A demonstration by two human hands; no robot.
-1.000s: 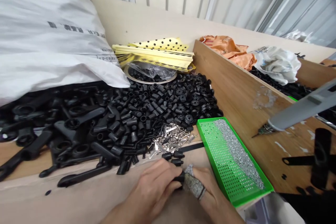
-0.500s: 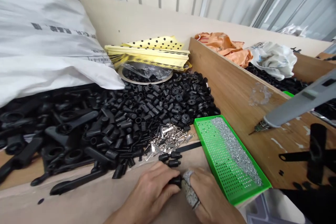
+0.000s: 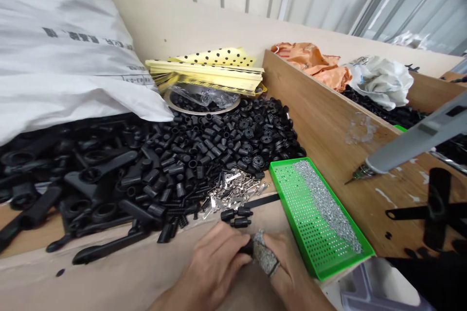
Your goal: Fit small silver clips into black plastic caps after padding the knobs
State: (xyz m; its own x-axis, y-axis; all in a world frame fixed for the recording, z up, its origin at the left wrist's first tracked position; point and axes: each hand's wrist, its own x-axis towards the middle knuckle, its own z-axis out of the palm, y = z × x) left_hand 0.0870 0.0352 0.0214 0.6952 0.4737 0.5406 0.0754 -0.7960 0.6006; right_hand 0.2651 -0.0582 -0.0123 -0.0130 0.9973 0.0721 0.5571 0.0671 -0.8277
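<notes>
My left hand is closed around a short black plastic cylinder, held low over the bench's front strip. My right hand meets the cylinder's right end with its fingers closed on it; a grey wrap with a dark band covers one digit and hides the contact. Just beyond the hands lie several assembled black plugs with narrow tips. Behind those is a heap of shiny metal clips, with black springs or screws to its left.
A green perforated tray of small silver pieces stands right of my hands. Black cylinders, round discs and crank handles are heaped behind. An electric screwdriver juts in from the right. A white sack stands left.
My two hands have drawn closer, so the right hand's wrapped digit now touches the black cylinder's end. The view has shifted slightly.
</notes>
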